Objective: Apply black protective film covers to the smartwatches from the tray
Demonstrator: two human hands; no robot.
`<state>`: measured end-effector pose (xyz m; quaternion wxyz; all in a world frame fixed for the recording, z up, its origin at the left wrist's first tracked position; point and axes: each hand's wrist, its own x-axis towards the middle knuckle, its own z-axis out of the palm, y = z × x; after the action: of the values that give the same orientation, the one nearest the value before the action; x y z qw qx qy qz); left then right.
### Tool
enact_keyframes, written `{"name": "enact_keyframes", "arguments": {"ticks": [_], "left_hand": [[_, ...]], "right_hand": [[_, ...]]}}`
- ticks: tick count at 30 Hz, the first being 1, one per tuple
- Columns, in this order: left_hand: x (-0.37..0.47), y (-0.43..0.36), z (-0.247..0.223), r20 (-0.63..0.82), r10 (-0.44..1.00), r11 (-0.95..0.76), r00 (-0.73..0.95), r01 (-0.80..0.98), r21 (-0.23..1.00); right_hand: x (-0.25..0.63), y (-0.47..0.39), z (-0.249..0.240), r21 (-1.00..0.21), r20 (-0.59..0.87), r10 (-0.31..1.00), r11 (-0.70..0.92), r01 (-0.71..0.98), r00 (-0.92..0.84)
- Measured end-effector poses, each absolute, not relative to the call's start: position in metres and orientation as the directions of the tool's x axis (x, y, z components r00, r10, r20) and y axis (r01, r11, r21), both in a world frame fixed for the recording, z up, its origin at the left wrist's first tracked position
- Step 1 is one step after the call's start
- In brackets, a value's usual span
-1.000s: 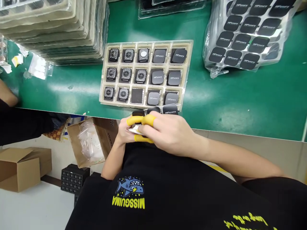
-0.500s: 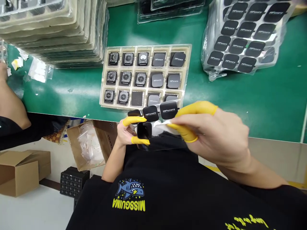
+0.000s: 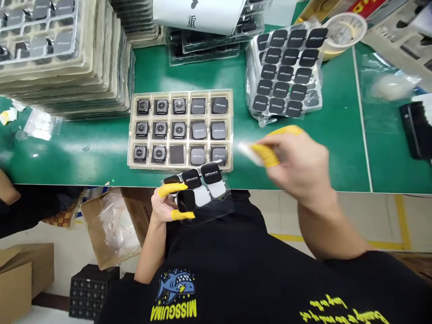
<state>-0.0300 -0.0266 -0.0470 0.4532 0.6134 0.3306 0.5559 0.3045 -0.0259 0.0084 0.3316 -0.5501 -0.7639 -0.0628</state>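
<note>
My left hand (image 3: 166, 203), with yellow finger covers, grips a black watch face (image 3: 186, 200) together with a clear sheet of black HiFuture stickers (image 3: 211, 173) at the table's front edge. White backing patches show on that sheet. To the right, my right hand (image 3: 297, 162) pinches a blurred white cloth (image 3: 250, 154), apart from the watch face. Behind my left hand lies a cream tray (image 3: 231, 135) holding watches, back side up, in its left columns and HiFuture-marked black squares in its right two. One front-row compartment shows only a dark pad (image 3: 177, 155).
Tall stacked trays (image 3: 101, 58) stand at the left. A pile of sticker sheets (image 3: 285, 72) lies behind right, near a tape roll (image 3: 346, 30). A black object (image 3: 416, 130) is far right. Below left are cardboard boxes (image 3: 42, 270) and another person's arm (image 3: 7, 191).
My right hand has drawn the white cloth rightward, away from the watch face and sheet. The camera view has shifted, showing more of the table's right side.
</note>
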Motion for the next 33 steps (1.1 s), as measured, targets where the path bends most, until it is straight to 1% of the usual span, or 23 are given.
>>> {"name": "enact_keyframes", "arguments": {"ticks": [2, 3, 6, 8, 9, 10, 11, 12, 13, 14, 15, 17, 18, 21, 25, 27, 29, 33], "left_hand": [[-0.031, -0.026, -0.045, 0.388, 0.903, -0.374, 0.185, -0.105, 0.921], [-0.031, -0.026, -0.045, 0.397, 0.898, -0.381, 0.190, -0.115, 0.917], [-0.029, -0.023, -0.044, 0.418, 0.883, -0.402, 0.213, -0.116, 0.908], [-0.027, -0.021, -0.042, 0.429, 0.870, -0.421, 0.242, -0.087, 0.903], [-0.025, -0.019, -0.040, 0.433, 0.864, -0.430, 0.258, -0.071, 0.900], [-0.024, -0.018, -0.038, 0.440, 0.856, -0.441, 0.272, -0.062, 0.895], [-0.022, -0.017, -0.036, 0.450, 0.846, -0.453, 0.285, -0.059, 0.889], [-0.021, -0.016, -0.034, 0.458, 0.836, -0.462, 0.301, -0.061, 0.885], [-0.020, -0.015, -0.032, 0.467, 0.825, -0.472, 0.319, -0.067, 0.879], [-0.018, -0.015, -0.030, 0.476, 0.812, -0.481, 0.338, -0.075, 0.874], [-0.018, -0.015, -0.028, 0.482, 0.802, -0.487, 0.353, -0.081, 0.870], [-0.019, -0.015, -0.027, 0.486, 0.794, -0.489, 0.365, -0.092, 0.868], [-0.020, -0.016, -0.027, 0.485, 0.793, -0.487, 0.368, -0.094, 0.868], [-0.025, -0.019, -0.030, 0.463, 0.804, -0.475, 0.372, -0.067, 0.878], [-0.029, -0.020, -0.032, 0.452, 0.820, -0.466, 0.350, -0.048, 0.883], [-0.028, -0.019, -0.030, 0.469, 0.807, -0.472, 0.359, -0.085, 0.877], [-0.027, -0.017, -0.028, 0.479, 0.791, -0.474, 0.381, -0.116, 0.873], [-0.025, -0.016, -0.024, 0.474, 0.782, -0.473, 0.404, -0.110, 0.874]], "right_hand": [[0.358, -0.017, -0.015, -0.233, 0.554, 0.831, 0.206, 0.950, -0.044], [0.381, -0.012, -0.028, -0.224, 0.549, 0.835, 0.167, 0.960, -0.017], [0.423, 0.000, -0.054, -0.176, 0.558, 0.828, 0.186, 0.967, -0.058], [0.418, -0.001, -0.055, -0.143, 0.612, 0.790, 0.167, 0.976, -0.046], [0.406, -0.006, -0.049, -0.159, 0.639, 0.769, 0.149, 0.976, -0.013], [0.389, -0.012, -0.040, -0.201, 0.655, 0.755, 0.145, 0.969, 0.023], [0.369, -0.020, -0.029, -0.295, 0.634, 0.770, 0.156, 0.943, 0.070], [0.347, -0.027, -0.016, -0.435, 0.543, 0.837, 0.221, 0.873, 0.059], [0.326, -0.034, -0.004, -0.579, 0.438, 0.899, 0.288, 0.763, -0.008], [0.306, -0.040, 0.007, -0.707, 0.295, 0.953, 0.270, 0.654, -0.075], [0.290, -0.043, 0.016, -0.793, 0.188, 0.971, 0.238, 0.561, -0.147], [0.268, -0.045, 0.027, -0.896, 0.045, 0.974, 0.137, 0.422, -0.221], [0.263, -0.044, 0.029, -0.921, 0.011, 0.974, 0.098, 0.377, -0.226], [0.260, -0.038, 0.028, -0.952, -0.015, 0.980, 0.047, 0.303, -0.198], [0.262, -0.032, 0.030, -0.948, -0.017, 0.978, 0.050, 0.315, -0.206], [0.261, -0.031, 0.031, -0.938, 0.027, 0.974, 0.102, 0.331, -0.225], [0.259, -0.030, 0.031, -0.921, 0.103, 0.965, 0.184, 0.343, -0.240], [0.258, -0.031, 0.027, -0.862, 0.223, 0.944, 0.307, 0.404, -0.241]]}}
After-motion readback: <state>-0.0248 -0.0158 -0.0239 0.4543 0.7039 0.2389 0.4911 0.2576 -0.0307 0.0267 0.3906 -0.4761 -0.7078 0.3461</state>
